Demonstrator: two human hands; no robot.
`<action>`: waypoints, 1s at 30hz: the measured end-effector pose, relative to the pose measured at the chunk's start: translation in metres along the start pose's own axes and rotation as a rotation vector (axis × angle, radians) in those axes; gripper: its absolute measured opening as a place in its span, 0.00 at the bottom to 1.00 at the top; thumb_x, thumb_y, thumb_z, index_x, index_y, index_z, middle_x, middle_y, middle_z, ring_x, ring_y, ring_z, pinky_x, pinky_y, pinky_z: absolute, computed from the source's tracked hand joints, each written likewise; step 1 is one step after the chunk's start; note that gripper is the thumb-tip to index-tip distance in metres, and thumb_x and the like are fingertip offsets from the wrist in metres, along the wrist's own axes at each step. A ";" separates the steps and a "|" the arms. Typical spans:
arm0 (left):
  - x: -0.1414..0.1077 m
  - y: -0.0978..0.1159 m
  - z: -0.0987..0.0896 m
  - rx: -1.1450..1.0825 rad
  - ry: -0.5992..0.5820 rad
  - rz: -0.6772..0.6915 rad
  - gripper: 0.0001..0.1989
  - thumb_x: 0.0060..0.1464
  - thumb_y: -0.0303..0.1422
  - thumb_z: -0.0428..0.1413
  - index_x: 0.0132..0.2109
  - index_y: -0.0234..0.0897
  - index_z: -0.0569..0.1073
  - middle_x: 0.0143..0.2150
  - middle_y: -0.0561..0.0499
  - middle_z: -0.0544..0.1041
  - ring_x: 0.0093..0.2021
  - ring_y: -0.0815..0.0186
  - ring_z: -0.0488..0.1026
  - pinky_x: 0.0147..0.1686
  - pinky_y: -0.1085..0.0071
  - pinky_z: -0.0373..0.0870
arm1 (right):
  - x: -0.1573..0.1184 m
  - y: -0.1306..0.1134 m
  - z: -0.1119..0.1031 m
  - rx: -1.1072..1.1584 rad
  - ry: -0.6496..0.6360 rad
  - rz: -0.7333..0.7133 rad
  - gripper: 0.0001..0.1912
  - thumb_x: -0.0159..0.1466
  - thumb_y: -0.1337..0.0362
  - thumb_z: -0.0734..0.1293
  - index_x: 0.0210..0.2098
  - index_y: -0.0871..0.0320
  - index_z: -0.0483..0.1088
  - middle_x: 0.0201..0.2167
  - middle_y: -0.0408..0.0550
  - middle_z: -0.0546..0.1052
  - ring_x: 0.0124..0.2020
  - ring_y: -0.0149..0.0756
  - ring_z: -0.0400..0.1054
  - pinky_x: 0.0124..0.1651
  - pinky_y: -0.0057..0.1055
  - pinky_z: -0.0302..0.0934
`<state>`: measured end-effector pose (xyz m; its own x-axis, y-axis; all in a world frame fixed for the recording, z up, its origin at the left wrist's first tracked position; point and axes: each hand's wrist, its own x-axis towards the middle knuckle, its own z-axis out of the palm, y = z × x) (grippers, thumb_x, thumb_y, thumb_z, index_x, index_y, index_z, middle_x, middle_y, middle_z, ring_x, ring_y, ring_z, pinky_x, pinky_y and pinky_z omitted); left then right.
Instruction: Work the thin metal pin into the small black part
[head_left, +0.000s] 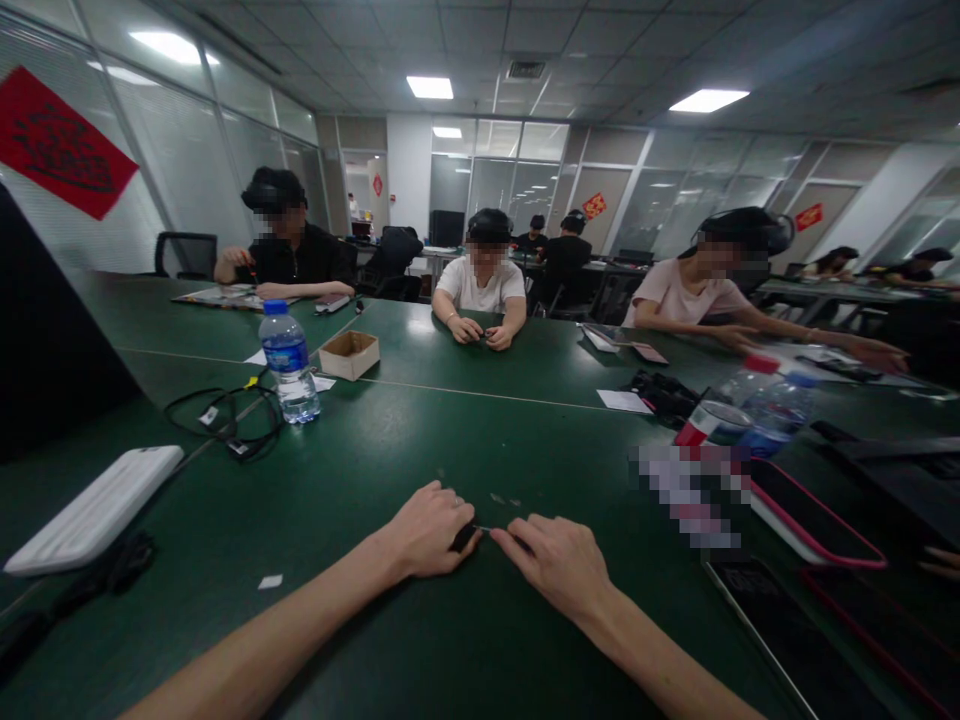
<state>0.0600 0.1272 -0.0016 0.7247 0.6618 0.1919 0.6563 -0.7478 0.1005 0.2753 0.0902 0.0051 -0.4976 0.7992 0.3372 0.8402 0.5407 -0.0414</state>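
Observation:
My left hand [429, 530] rests low over the green table [360, 640], its fingers closed round a small dark object [463, 538] that is mostly hidden. From that object a thin, pale, metallic-looking piece [484, 529] reaches across the gap toward my right hand [559, 562]. The right thumb and fingers are pinched together at the far end of the thin piece; what else they hold is hidden. Small clear scraps [504, 499] lie on the table just beyond my hands.
Left are a water bottle [289, 365], cardboard box [349, 355], coiled black cable [232, 425], white case [97, 508] and paper scrap [271, 581]. Right are phones [814, 512], bottles [780, 410] and a dark bundle [664, 398]. Across sit people in headsets, one with hands [484, 332] on small dark things.

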 end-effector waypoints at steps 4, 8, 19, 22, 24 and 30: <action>-0.001 0.000 -0.001 0.015 -0.007 0.006 0.17 0.62 0.42 0.43 0.35 0.35 0.69 0.34 0.45 0.75 0.36 0.60 0.72 0.40 0.62 0.62 | 0.000 0.001 -0.001 0.004 -0.018 -0.013 0.26 0.71 0.52 0.51 0.31 0.58 0.73 0.21 0.43 0.72 0.19 0.24 0.60 0.23 0.23 0.45; -0.001 0.001 -0.003 0.016 -0.020 0.020 0.19 0.63 0.44 0.41 0.36 0.35 0.68 0.34 0.45 0.75 0.37 0.59 0.72 0.42 0.61 0.62 | 0.000 0.000 -0.001 0.008 -0.001 -0.014 0.27 0.71 0.52 0.51 0.29 0.58 0.74 0.21 0.43 0.72 0.18 0.24 0.58 0.23 0.24 0.44; 0.001 0.000 0.000 0.020 -0.030 -0.031 0.20 0.63 0.46 0.41 0.37 0.35 0.69 0.35 0.43 0.76 0.38 0.57 0.73 0.43 0.59 0.63 | -0.003 -0.004 0.002 0.011 0.045 -0.126 0.25 0.69 0.53 0.54 0.25 0.59 0.72 0.20 0.43 0.70 0.19 0.24 0.57 0.25 0.26 0.44; -0.001 0.000 -0.002 -0.011 -0.036 -0.015 0.21 0.63 0.46 0.40 0.37 0.35 0.69 0.35 0.44 0.75 0.37 0.58 0.73 0.44 0.59 0.63 | -0.002 0.012 0.001 0.010 0.007 -0.011 0.25 0.70 0.52 0.53 0.29 0.59 0.73 0.20 0.43 0.71 0.19 0.24 0.59 0.24 0.24 0.45; -0.001 0.000 -0.003 -0.012 -0.040 -0.005 0.21 0.63 0.46 0.40 0.37 0.35 0.69 0.35 0.45 0.75 0.37 0.59 0.73 0.43 0.60 0.63 | -0.002 0.016 0.001 0.001 -0.012 0.002 0.25 0.70 0.52 0.52 0.30 0.59 0.73 0.20 0.43 0.71 0.19 0.24 0.59 0.24 0.24 0.45; 0.000 0.001 -0.003 0.013 -0.036 0.016 0.18 0.63 0.44 0.42 0.36 0.36 0.69 0.35 0.45 0.75 0.38 0.59 0.73 0.44 0.61 0.63 | 0.000 0.009 0.001 0.001 -0.049 -0.024 0.27 0.71 0.51 0.51 0.30 0.58 0.73 0.21 0.43 0.71 0.19 0.24 0.58 0.25 0.23 0.45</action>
<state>0.0604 0.1263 0.0012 0.7423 0.6512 0.1580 0.6468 -0.7579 0.0848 0.2831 0.0955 0.0034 -0.5272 0.7980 0.2918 0.8278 0.5598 -0.0354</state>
